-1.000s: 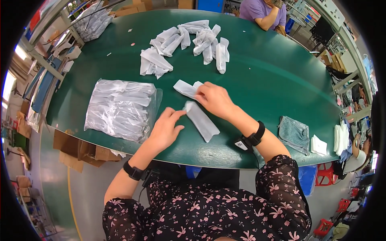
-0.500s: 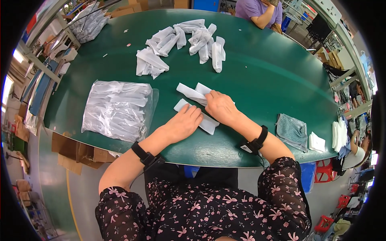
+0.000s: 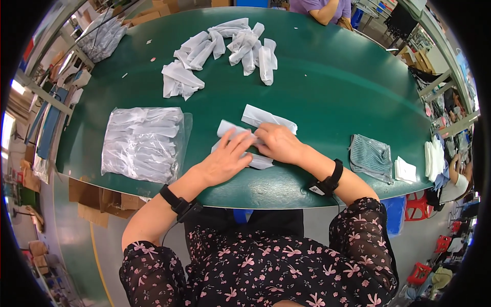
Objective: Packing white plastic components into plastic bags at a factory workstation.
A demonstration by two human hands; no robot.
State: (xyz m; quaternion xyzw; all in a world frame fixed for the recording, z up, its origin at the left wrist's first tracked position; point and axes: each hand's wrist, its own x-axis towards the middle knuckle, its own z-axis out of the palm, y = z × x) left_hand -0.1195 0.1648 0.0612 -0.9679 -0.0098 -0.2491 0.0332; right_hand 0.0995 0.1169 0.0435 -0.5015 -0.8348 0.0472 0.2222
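Three slim, whitish translucent wrapped packets lie around my hands near the table's front edge. My right hand is closed, pinching the end of the middle packet. My left hand rests with fingers spread over that packet and the lower packet, its fingertips slightly blurred. Just beyond my right hand lies the upper packet, apart from the left hand. What is inside the packets cannot be made out.
Left of my hands lies a clear plastic bag full of similar packets. A loose heap of packets spreads across the far part of the green table. To the right are a grey-green ribbed cloth and folded white cloths. A person sits opposite.
The upper packet now lies apart beyond my right hand, which has shifted slightly left and nearer onto the middle packet. My left hand has lifted its fingers and spread them.
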